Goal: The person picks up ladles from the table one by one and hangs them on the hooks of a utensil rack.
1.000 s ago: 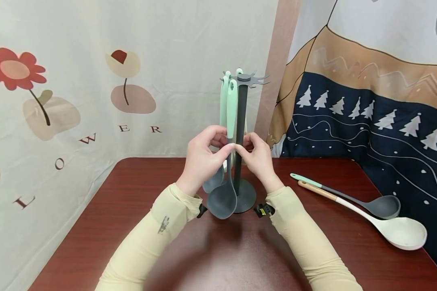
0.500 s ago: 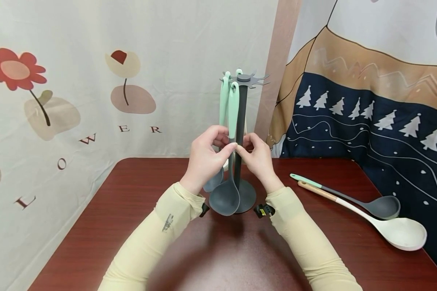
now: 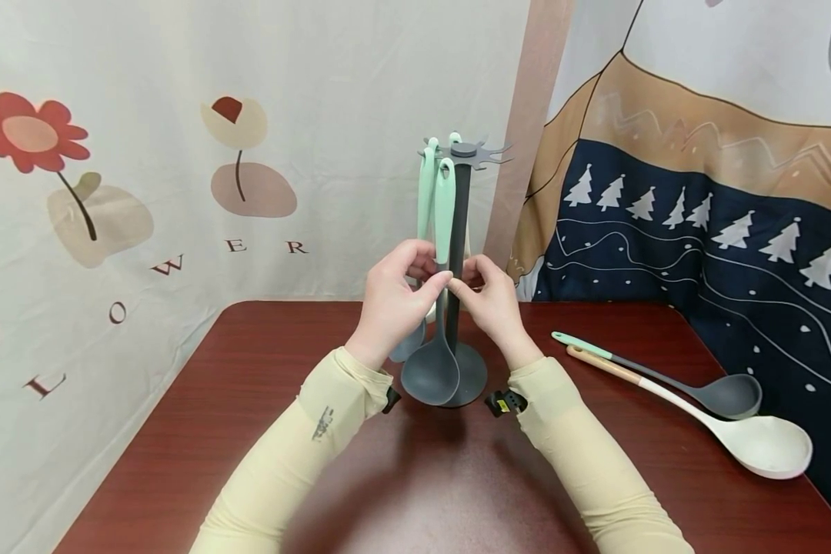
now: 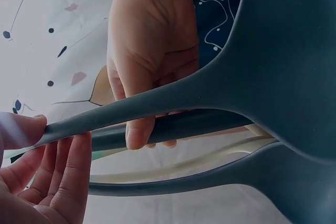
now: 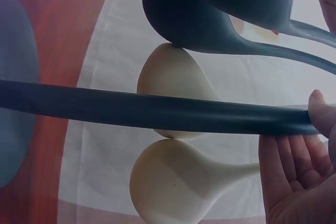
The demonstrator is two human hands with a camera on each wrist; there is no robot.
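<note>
My left hand (image 3: 396, 288) pinches the grey stem of a ladle (image 3: 431, 375) with a mint handle. The ladle hangs upright in front of a dark utensil stand (image 3: 461, 215); its handle hole is close to the stand's top hooks (image 3: 488, 154), and I cannot tell whether it sits on one. Around the stand's pole, my right hand (image 3: 490, 296) curls its thumb and fingers, as the right wrist view shows on the pole (image 5: 173, 113). Behind, another grey ladle (image 4: 189, 188) hangs from the stand, along with cream ladles (image 5: 168, 182).
To the right on the red-brown table (image 3: 249, 362) lie a grey ladle with a mint handle (image 3: 727, 394) and a white ladle with a tan handle (image 3: 772, 446). The stand's round base (image 3: 472, 377) rests on the table. Patterned cloths (image 3: 346, 154) hang behind.
My left hand and the ladle have shifted slightly right, closer to the pole. The handle's top has come a little lower. The right hand keeps its hold on the pole.
</note>
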